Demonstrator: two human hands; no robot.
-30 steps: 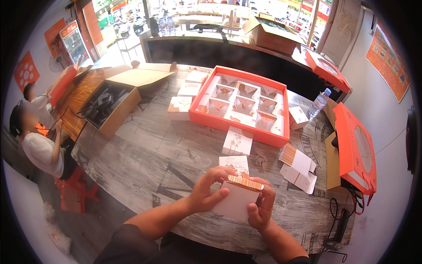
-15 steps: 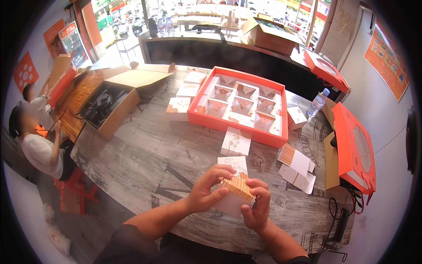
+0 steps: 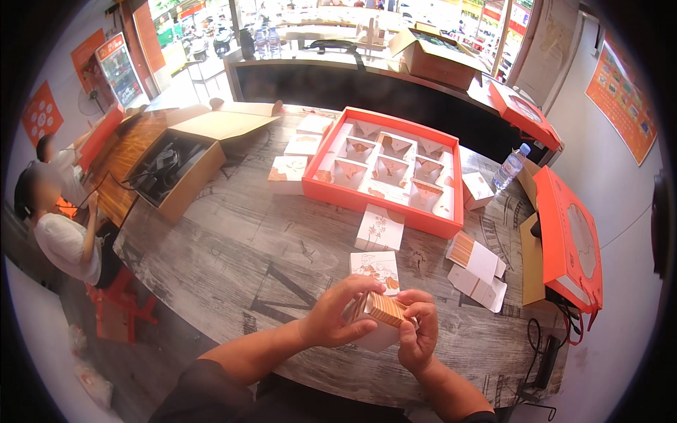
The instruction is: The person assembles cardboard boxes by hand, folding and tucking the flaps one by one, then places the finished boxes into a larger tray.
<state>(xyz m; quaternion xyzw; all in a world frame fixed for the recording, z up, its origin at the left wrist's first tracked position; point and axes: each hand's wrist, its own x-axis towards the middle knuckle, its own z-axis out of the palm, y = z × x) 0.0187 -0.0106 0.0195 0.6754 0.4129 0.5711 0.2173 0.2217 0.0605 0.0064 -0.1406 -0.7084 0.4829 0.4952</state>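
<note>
Near the table's front edge, my left hand (image 3: 337,315) and my right hand (image 3: 419,331) hold a small white cardboard box (image 3: 386,308) between them. Its upper side has orange and cream stripes. My left fingers curl over its far left edge, with the thumb stretched along the near side. The right fingers and thumb pinch the striped part at its right end; part of the box is hidden by them. Just beyond lies a white box with a line drawing (image 3: 375,268). Another printed white box (image 3: 381,227) sits behind that one, close to a large red tray box (image 3: 384,209).
White dividers partition the red box. An opened flat carton (image 3: 476,271) lies to the right, with a small box (image 3: 478,189) and water bottle (image 3: 511,166) behind. A red gift box (image 3: 571,236) stands at the right edge. Several boxes (image 3: 288,169) and a brown carton (image 3: 176,176) are left; people sit farther left.
The small box has turned slightly in my hands, and its striped side is tilted differently. My right fingers have shifted to its right end. The other boxes stay in place.
</note>
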